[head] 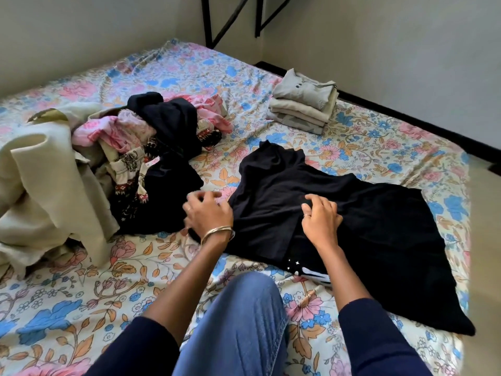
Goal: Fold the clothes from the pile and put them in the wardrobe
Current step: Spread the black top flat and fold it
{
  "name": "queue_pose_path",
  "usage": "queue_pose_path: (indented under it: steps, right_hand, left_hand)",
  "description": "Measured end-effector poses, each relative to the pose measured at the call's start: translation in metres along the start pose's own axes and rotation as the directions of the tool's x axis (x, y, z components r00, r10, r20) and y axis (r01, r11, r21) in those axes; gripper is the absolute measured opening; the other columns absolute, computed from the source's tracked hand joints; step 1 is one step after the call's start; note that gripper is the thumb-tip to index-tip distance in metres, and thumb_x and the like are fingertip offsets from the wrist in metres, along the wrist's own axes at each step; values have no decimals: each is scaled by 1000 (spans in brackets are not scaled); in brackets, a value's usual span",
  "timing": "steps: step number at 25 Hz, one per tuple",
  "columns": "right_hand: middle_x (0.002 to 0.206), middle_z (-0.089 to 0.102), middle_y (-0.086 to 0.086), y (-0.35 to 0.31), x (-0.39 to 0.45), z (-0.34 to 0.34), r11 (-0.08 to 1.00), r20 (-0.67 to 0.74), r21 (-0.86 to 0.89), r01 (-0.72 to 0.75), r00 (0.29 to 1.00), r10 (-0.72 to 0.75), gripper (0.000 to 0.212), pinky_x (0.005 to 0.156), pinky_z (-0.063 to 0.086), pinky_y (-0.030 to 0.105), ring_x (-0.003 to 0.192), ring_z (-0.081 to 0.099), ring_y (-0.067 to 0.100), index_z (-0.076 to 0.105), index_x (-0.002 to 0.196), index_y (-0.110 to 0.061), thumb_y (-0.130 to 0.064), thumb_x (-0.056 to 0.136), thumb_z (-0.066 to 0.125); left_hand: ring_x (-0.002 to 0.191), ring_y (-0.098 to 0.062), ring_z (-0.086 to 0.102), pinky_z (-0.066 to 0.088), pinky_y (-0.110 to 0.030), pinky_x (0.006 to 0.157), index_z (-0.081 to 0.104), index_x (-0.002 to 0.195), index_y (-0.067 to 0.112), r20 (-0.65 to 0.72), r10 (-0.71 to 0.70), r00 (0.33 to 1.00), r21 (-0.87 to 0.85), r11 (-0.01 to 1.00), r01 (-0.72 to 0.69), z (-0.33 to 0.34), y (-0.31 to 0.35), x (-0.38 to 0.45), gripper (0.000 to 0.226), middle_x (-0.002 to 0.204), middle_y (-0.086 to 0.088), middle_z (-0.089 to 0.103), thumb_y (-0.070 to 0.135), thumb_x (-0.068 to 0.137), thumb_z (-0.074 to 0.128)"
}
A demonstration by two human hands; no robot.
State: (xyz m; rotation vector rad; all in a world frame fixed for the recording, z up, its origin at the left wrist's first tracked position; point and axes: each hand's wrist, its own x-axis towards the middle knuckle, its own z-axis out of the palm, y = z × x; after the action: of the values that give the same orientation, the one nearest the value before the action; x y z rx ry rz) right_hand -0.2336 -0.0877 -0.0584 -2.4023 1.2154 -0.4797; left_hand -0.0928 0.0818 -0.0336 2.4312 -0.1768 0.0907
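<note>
Head view.

Mattress (189, 69) in floral sheet, on the floor in a room corner; carries all items below.

Black garment (366, 213): spread flat along the right edge of the mattress, narrow end toward the far side, wide hem toward the near right corner; small white print near its near edge, by the right forearm.

Left hand (208, 213): at the garment's left edge, fingers curled, blurred; bangle at the wrist. Grip on the cloth: cannot tell.

Right hand (320, 218): on the middle of the garment, fingers bent, fingertips pinching up a small ridge of the black cloth; ring on one finger.

Unfolded pile (151, 142): left half of the mattress, just left of the black garment. Contents: pink floral pieces, black pieces, dark patterned cloth with red trim.

Beige cloth (46, 185): large, crumpled, at the left edge, touching the pile.

Folded stack (303, 104): grey-beige garments, neatly squared, near the far right edge, well apart from the pile.

Knee in blue jeans (244, 321): near edge, between the two dark-sleeved forearms.

Black metal frame (230, 20): against the wall past the far corner.
</note>
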Motion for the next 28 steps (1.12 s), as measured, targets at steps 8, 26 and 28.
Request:
queue_pose_path:
  steps: [8,26,28]
  right_hand:
    - [132,57,4,28,76,-21,997,-43,77,30,999,-27,33,101,30,45,127,41,27,54,130,-14,-27,100,50]
    - [133,58,10,81,121,-13,996,-171,93,7,985,10,36,104,30,45,128,47,31,56,131,-10,-6,96,49]
    - [132,57,9,103,131,-33,998,-113,-24,-50,992,47,42,108,26,46,129,43,30,53,134,-13,-2,94,48]
  left_hand:
    - [102,-35,60,49,-38,78,58,106,5,482,-100,870,135,990,39,82,79,108,59,110,-18,63,56,78,69]
    - [115,-34,47,36,-41,93,56,120,8,127,569,812,-5,819,-573,98,108,124,31,122,-15,53,15,90,56]
    - [127,-33,43,32,-41,105,51,133,13,413,756,508,-127,600,-789,121,131,117,44,136,-12,50,5,90,51]
